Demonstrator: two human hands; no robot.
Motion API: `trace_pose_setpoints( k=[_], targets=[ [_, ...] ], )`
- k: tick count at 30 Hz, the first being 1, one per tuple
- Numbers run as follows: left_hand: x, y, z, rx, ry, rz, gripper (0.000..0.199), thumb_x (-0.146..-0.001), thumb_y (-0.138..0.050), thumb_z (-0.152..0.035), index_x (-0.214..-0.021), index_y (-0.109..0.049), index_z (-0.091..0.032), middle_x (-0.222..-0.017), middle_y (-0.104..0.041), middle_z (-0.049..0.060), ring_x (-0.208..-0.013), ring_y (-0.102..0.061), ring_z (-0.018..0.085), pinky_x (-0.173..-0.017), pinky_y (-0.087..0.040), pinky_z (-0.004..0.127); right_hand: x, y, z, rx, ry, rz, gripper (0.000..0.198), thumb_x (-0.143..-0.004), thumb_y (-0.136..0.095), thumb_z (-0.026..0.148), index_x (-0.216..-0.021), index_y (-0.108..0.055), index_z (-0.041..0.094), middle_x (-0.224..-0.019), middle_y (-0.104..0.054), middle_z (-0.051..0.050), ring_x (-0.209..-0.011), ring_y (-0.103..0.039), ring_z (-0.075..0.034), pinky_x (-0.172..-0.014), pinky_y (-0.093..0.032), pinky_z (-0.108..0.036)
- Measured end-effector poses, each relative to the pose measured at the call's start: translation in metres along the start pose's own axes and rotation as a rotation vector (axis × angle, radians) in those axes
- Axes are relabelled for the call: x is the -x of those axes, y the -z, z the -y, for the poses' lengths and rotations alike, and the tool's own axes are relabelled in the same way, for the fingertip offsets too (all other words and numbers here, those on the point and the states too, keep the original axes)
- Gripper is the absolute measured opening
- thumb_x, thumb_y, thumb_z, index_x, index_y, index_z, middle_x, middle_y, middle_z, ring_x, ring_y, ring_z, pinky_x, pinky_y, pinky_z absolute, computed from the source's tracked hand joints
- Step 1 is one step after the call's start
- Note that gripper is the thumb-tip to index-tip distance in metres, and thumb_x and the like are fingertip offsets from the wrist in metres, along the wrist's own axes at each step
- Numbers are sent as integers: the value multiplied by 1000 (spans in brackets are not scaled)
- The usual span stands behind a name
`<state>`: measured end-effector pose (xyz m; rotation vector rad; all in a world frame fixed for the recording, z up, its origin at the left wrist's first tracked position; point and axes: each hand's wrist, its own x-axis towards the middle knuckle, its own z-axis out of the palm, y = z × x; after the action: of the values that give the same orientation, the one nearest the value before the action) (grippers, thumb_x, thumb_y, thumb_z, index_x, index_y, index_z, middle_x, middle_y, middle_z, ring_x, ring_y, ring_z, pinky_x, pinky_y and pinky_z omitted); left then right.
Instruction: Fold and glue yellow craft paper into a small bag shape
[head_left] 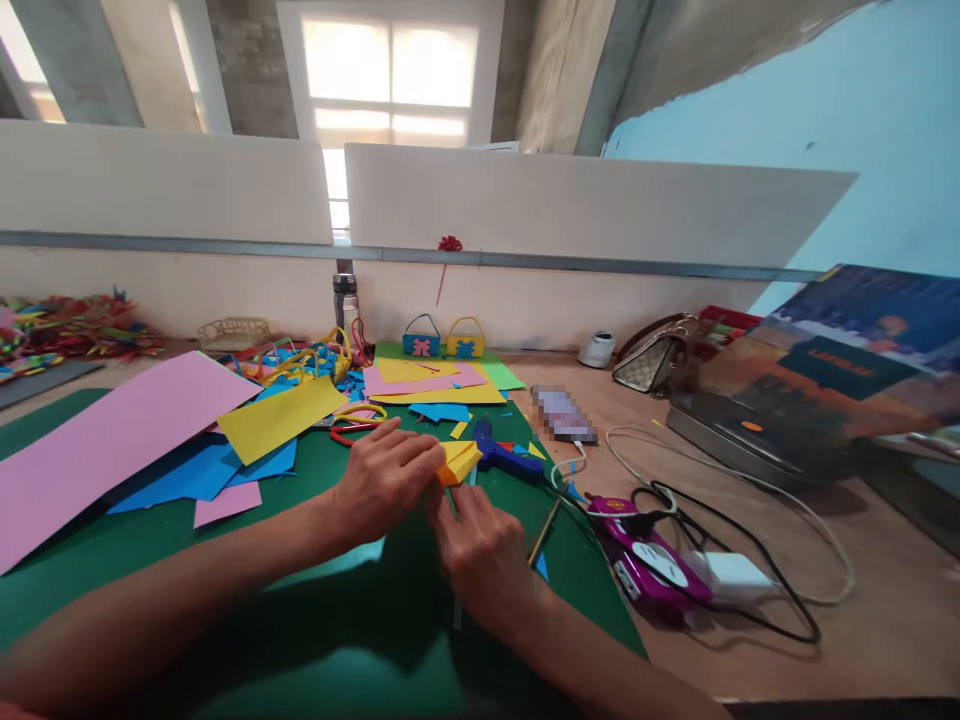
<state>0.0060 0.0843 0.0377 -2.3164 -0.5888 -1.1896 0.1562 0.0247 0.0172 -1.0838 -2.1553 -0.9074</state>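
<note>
A small folded piece of yellow foam sheet (460, 461) is held between my two hands above the green cutting mat (315, 640). My left hand (386, 480) is closed over its left side, fingers bent round it. From below and the right, my right hand (484, 550) grips its lower edge; the fingertips are partly hidden. Just beyond the piece lies a blue glue gun (510, 458), its nozzle end close to the yellow foam. Scissors with red and yellow handles (356, 425) rest to the left of it.
Pink sheet (120, 440), yellow sheet (281, 418) and blue sheets (187, 475) lie at left. Two small handbags, blue (421, 344) and yellow (465, 346), stand at the back. At right are a phone (564, 414), a purple power strip (649, 565) with cables, and a patterned bag (654, 355).
</note>
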Motion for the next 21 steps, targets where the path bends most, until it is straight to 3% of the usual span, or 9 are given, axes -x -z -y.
trace_pose_setpoints(
  k=[4,7,10,15,21],
  targets=[
    [-3,8,11,109,37,-82,15,-86,-50,-14,-83,-63,-19,-93,-71,4,-87,-64,14,-95,-39,39,-1,18,-16,-346,142,-189,16,-85,-52,14,-99,-59,10,-66,-62,-3,-57,-56,-13,-55,-44,-26],
    [0,14,16,211,78,-66,18,-87,-49,-17,-80,-65,-21,-96,-71,5,-95,-62,16,-98,-37,43,-3,25,-35,-516,-35,-317,12,-83,-54,11,-93,-59,16,-73,-65,-3,-66,-61,-13,-62,-49,-25],
    [7,20,16,309,92,-50,17,-87,-49,-18,-82,-65,-21,-99,-70,8,-99,-60,18,-97,-38,45,-6,23,-49,-532,-131,-257,13,-83,-54,11,-93,-61,17,-82,-66,-5,-79,-63,-14,-72,-51,-27],
    [16,25,12,431,143,-38,17,-88,-49,-18,-86,-66,-21,-102,-69,10,-102,-59,21,-93,-43,46,-6,17,-47,-652,-67,-144,14,-84,-52,10,-92,-62,17,-85,-65,-6,-80,-61,-14,-73,-51,-29],
    [23,27,9,472,152,-9,16,-87,-51,-15,-89,-65,-22,-106,-67,9,-104,-58,21,-94,-43,48,-4,16,-43,-682,18,-151,15,-83,-50,7,-90,-60,16,-82,-66,-7,-78,-59,-15,-70,-48,-32]
  ],
)
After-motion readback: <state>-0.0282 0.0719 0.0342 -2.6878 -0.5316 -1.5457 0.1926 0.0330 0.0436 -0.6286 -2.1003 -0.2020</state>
